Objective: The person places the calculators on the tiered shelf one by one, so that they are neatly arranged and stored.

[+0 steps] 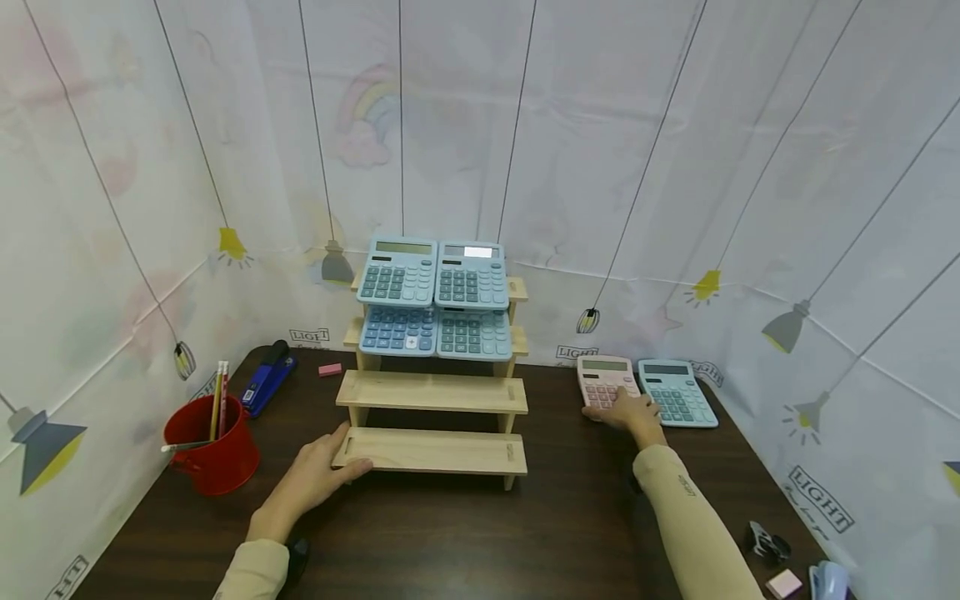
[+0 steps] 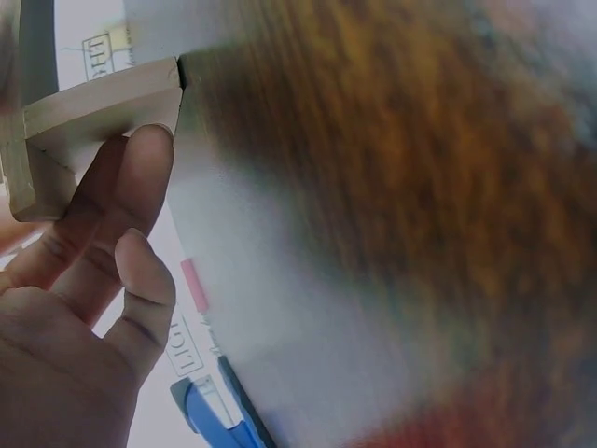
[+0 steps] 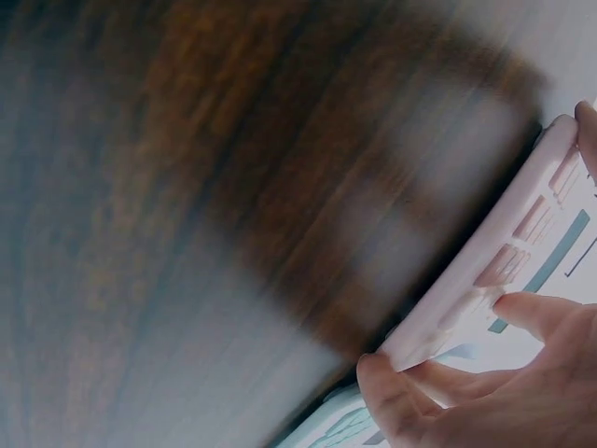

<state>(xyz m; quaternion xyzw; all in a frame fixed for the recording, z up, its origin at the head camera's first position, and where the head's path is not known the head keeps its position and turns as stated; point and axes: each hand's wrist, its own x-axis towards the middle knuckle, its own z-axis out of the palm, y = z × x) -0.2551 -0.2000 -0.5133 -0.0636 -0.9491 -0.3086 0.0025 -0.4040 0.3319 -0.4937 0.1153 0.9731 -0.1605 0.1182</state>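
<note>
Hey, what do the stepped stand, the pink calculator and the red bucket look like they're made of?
Stepped stand: probably matte wood, going by its pale tan, faintly streaked boards.
Pink calculator: most likely smooth molded plastic, judging by its rounded, evenly coloured casing.
Red bucket: somewhat glossy, with lighter patches on its curved side; painted metal or plastic, I can't tell which.

From the head view's centre, the pink rectangular plastic calculator point(image 1: 606, 364) at four o'clock looks smooth, the pale stepped wooden rack point(image 1: 431, 392) at seven smooth and matt. At six, the flat dark-brown wood-grain tabletop point(image 1: 483, 525) has a soft sheen; at eight, the round red bucket point(image 1: 222, 472) is glossy.
</note>
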